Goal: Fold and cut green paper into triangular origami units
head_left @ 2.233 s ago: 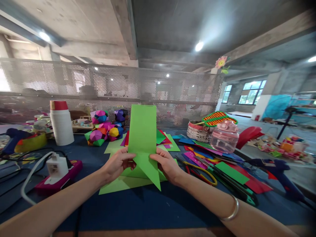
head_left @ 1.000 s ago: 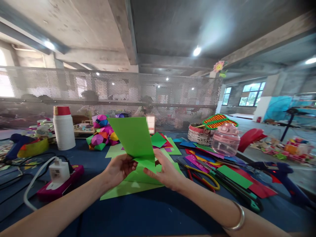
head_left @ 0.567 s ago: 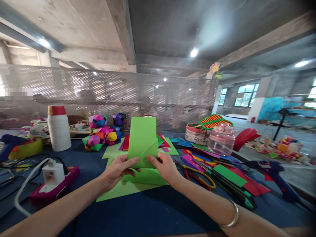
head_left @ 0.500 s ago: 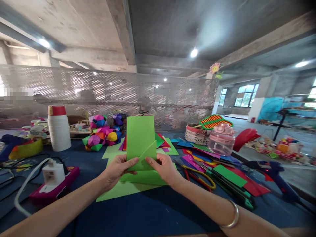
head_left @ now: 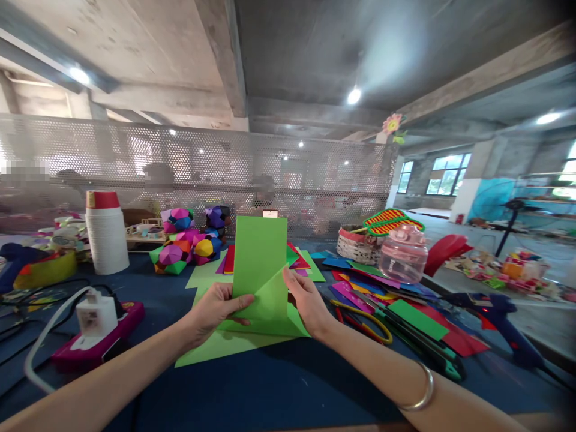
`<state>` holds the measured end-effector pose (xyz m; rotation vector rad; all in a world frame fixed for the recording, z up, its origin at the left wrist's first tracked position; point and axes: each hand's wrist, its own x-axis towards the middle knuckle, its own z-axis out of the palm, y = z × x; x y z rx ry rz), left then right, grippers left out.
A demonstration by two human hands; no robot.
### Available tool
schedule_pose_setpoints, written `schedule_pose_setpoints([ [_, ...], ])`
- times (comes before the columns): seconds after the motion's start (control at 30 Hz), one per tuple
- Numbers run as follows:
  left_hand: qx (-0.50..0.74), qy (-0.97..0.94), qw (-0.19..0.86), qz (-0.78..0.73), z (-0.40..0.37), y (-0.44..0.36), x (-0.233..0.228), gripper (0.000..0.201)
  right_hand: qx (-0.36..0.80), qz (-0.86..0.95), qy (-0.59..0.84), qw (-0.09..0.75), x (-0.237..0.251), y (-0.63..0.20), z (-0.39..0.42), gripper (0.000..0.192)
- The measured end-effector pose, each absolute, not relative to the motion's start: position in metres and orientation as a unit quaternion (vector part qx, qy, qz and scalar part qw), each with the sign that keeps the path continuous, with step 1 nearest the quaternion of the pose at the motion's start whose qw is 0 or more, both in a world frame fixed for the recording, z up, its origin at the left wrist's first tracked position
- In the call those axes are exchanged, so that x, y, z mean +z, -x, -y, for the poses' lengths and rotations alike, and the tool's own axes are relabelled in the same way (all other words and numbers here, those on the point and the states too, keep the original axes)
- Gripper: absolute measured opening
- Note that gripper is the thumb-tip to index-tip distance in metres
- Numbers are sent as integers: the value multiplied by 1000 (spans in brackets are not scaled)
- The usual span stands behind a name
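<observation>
A folded sheet of green paper stands upright between my hands, above the table. My left hand is closed on its left edge, thumb on the near face. With thumb and fingertips, my right hand pinches the upper corner of a diagonal flap on the right edge. The paper's lower part spreads outward near the right hand. Beneath lie larger light green sheets. Behind the held paper, red and other coloured sheets show partly.
Scissors with yellow and red handles, a green cutter knife and a blue glue gun lie to the right. Farther back stand a pink bottle and a woven basket. Leftward are stacked paper cups and a power strip.
My right hand has moved up and slightly right, from the flap's lower part to its upper corner. The paper has shifted slightly right, and its lower part spreads more on the right.
</observation>
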<state>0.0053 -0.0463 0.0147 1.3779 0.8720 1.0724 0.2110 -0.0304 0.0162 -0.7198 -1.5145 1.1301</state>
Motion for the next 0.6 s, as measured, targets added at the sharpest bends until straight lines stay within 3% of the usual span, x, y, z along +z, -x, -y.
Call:
schedule_pose_setpoints([
  [0.17,425,-591,584,-359,46,-2,15,47,607,527,244,542,18,-211,28,45],
  [0.6,391,-638,559,-357,51,-1,18,45,563,578,260,530,20,-212,28,51],
])
